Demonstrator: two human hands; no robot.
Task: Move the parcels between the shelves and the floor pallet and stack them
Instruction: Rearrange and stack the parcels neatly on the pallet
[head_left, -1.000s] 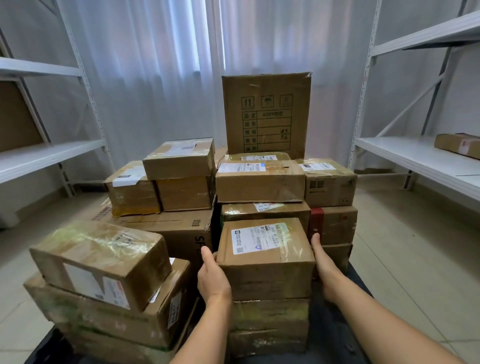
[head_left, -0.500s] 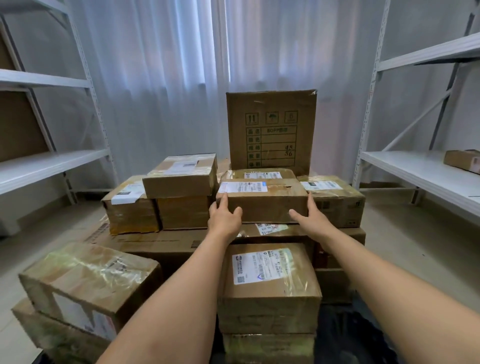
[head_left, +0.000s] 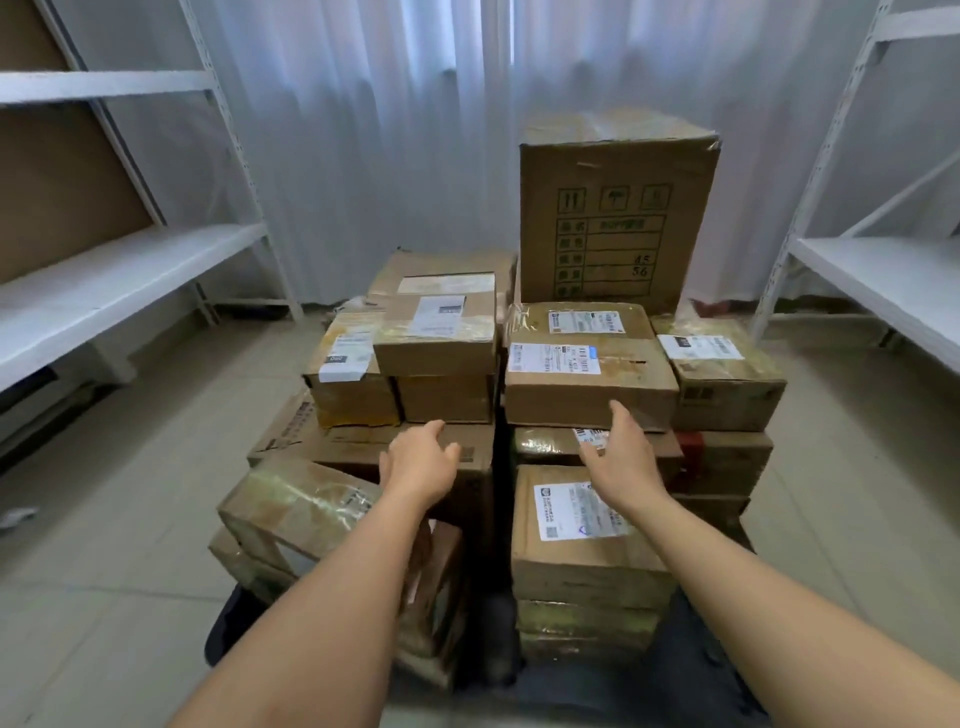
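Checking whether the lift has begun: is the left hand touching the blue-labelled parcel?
Apart. The head view shows the left hand open, left of and below the blue-labelled parcel, with clear space between them.

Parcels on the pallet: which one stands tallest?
The big upright carton at the back right, printed with handling symbols and a table showing 45 and 56. It rises well above the flat labelled parcels stacked in front of it.

Two bare forearms w/ no sleeves in view, nothing on either wrist, no gloves. Left hand (head_left: 420, 464) & right hand (head_left: 623, 460): bare fingers, no rings seen, short nails.
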